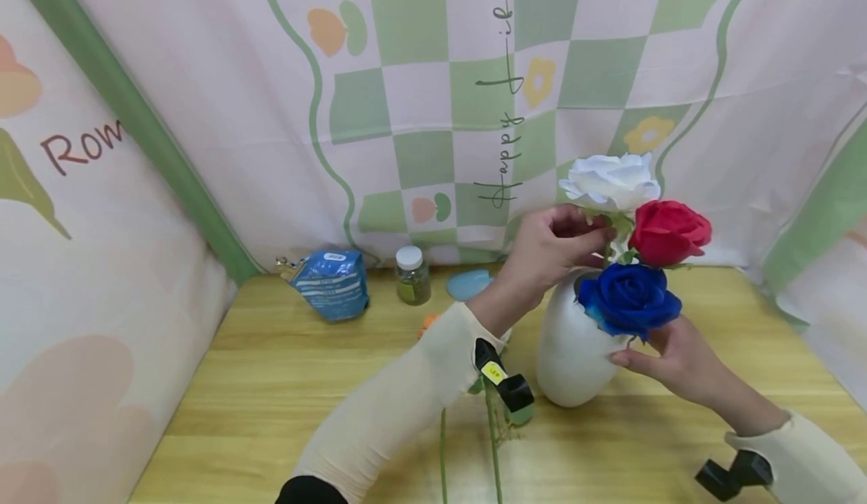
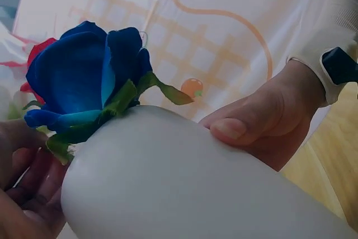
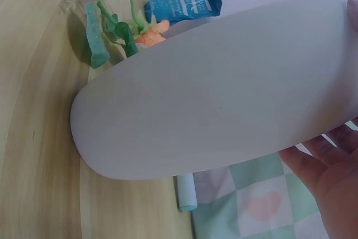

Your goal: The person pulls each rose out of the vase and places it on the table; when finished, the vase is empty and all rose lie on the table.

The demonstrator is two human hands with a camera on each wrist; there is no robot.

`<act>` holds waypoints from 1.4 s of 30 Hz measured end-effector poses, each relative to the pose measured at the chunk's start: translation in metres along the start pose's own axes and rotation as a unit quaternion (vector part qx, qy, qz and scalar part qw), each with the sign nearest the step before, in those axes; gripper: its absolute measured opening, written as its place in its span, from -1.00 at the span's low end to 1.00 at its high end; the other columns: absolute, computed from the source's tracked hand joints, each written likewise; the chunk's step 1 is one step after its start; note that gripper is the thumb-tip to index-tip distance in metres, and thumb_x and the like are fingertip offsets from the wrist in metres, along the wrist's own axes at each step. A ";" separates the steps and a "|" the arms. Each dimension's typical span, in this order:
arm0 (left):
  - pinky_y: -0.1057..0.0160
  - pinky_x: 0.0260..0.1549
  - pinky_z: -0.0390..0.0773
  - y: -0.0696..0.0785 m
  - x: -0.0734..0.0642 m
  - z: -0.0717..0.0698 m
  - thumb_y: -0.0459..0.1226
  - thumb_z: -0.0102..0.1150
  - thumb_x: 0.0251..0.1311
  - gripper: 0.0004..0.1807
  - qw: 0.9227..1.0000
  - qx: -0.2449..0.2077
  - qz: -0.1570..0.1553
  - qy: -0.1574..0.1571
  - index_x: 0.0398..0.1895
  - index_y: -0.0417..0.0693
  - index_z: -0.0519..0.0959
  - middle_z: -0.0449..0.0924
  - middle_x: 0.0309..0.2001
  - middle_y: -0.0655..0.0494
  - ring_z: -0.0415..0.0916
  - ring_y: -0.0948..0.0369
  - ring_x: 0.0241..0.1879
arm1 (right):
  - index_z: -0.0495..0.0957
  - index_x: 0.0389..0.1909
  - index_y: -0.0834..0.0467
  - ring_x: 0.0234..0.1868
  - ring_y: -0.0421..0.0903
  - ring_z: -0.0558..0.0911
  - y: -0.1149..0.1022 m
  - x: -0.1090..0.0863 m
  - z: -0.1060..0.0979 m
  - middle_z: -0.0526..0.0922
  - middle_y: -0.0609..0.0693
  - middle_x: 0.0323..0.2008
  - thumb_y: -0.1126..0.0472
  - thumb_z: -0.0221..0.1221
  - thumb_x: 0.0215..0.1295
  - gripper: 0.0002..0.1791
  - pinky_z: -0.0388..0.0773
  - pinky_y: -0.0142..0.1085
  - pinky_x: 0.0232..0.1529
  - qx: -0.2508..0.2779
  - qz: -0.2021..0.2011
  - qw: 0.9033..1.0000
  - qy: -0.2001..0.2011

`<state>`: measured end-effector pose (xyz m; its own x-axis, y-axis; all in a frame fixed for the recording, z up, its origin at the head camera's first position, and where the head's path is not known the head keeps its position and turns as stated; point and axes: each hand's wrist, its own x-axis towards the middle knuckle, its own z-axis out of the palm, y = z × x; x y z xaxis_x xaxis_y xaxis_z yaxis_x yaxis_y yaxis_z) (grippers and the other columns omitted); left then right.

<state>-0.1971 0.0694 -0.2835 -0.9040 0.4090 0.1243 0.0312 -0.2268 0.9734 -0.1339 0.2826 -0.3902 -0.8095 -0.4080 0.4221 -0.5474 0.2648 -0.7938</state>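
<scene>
A tall white vase [image 1: 576, 346] stands on the table, holding a white rose [image 1: 609, 180], a red rose [image 1: 670, 233] and a blue rose [image 1: 630, 299]. My left hand [image 1: 552, 244] is above the vase mouth, its thumb and fingers pinching the stem just under the white bloom. With my right hand [image 1: 684, 365] I grip the vase's upper right side; in the left wrist view its thumb lies along the white wall, below the blue rose [image 2: 84, 76]. Fingers of that hand [image 3: 335, 172] reach round the vase [image 3: 218, 93] in the right wrist view. The blooms hide the vase mouth.
Behind my left arm are a blue bag [image 1: 332, 286], a lidded jar [image 1: 412, 274] and a light-blue dish [image 1: 469, 284]. An orange flower [image 3: 151, 36] and green stems [image 1: 492, 444] lie left of the vase, near a small green piece [image 1: 520, 412]. A printed curtain [image 1: 420, 98] backs the table.
</scene>
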 end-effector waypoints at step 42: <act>0.26 -0.46 0.76 0.006 -0.038 -0.023 -0.53 0.18 0.28 -0.83 0.956 -0.202 0.159 0.143 -0.11 -0.25 0.53 0.61 -0.35 0.10 0.63 0.27 -0.44 | 0.27 0.42 0.18 0.25 -0.53 0.46 -0.001 0.000 0.001 0.47 -0.36 0.27 0.70 0.26 -0.04 -0.07 0.44 -0.75 0.13 0.003 -0.009 1.000 0.006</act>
<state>-0.1719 0.0322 -0.2868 -0.9576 0.0176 0.2876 0.2086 -0.6463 0.7340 -0.1335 0.2815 -0.3901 -0.8017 -0.4026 0.4418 -0.5612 0.2526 -0.7882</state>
